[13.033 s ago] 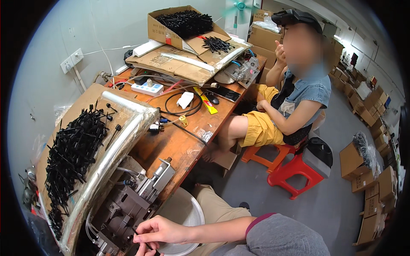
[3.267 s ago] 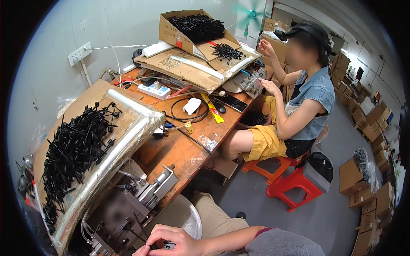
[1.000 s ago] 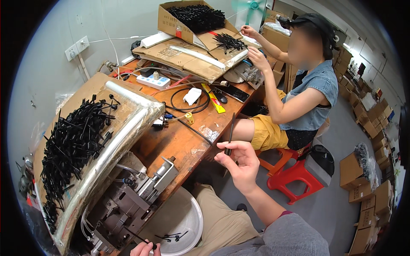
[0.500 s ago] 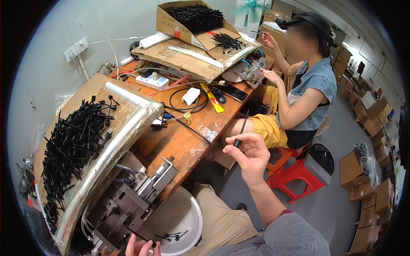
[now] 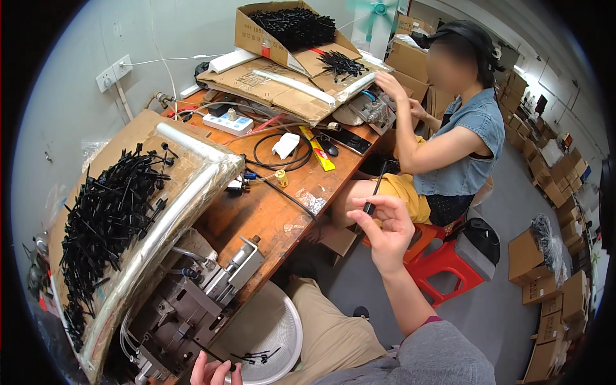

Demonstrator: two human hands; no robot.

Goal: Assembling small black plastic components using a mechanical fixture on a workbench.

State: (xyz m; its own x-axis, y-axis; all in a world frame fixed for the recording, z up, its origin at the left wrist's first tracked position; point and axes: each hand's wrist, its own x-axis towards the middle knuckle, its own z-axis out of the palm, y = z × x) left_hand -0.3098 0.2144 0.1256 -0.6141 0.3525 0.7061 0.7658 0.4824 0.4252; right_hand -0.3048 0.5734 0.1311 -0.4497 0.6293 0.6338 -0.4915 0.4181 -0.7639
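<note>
Table (image 5: 263, 221) carries a cardboard board (image 5: 138, 125) at its left end. Pile (image 5: 112, 218) of black rods lies on the board, along its wall-side edge. Metal machine (image 5: 183, 311) sits at the table's front edge, beside the board. White basket (image 5: 279, 321) stands just off that edge. Right hand (image 5: 388, 234), raised beyond the front edge: thumb and fingertips clamped on first rod (image 5: 369, 207), thin end up. Left hand (image 5: 215, 372), low near the basket's rim, partly cut off: fingers closed on second rod (image 5: 206, 351), thin end toward the machine; contact there cannot be told. Loose rods (image 5: 256, 356) lie inside the basket.
</note>
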